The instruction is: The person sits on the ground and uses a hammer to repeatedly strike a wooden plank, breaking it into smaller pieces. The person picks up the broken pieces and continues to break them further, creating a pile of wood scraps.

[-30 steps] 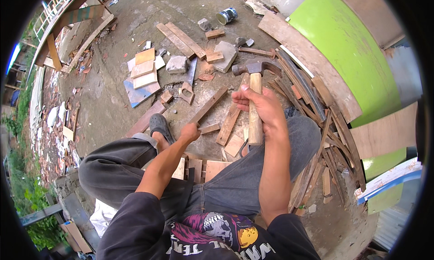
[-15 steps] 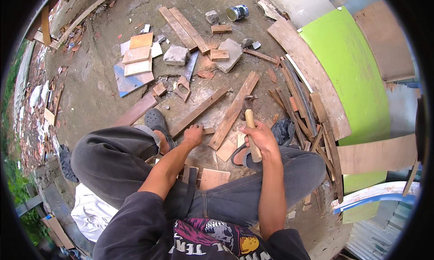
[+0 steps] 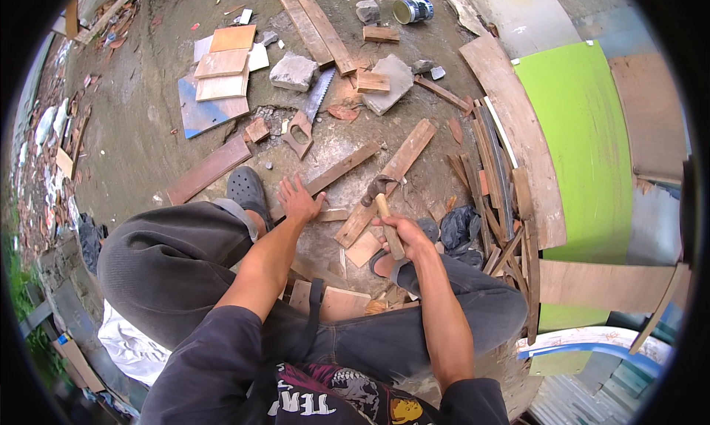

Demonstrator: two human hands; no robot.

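Note:
My right hand (image 3: 405, 236) is wrapped around the wooden handle of a claw hammer (image 3: 381, 201). The hammer's dark metal head lies over a long wooden plank (image 3: 407, 153), though whether it touches cannot be told. My left hand (image 3: 299, 200) has its fingers spread, laid at the near end of a second, darker plank (image 3: 344, 169). Beside that hand is a short wood strip (image 3: 332, 215), partly hidden. A thin square wood piece (image 3: 364, 249) rests on the ground below the first plank.
A handsaw (image 3: 301, 133) lies ahead, near grey stone blocks (image 3: 294, 72) and stacked wood panels (image 3: 222, 62). A tin can (image 3: 413, 11) is on its side farther off. Scrap wood strips (image 3: 494, 155) and a black plastic bag (image 3: 460, 228) crowd the right, by a green sheet (image 3: 580, 144).
My left hand has opened from a closed grip and shifted left onto the darker plank. The hammer has come lower and left, its head now over the other plank. The view has shifted slightly.

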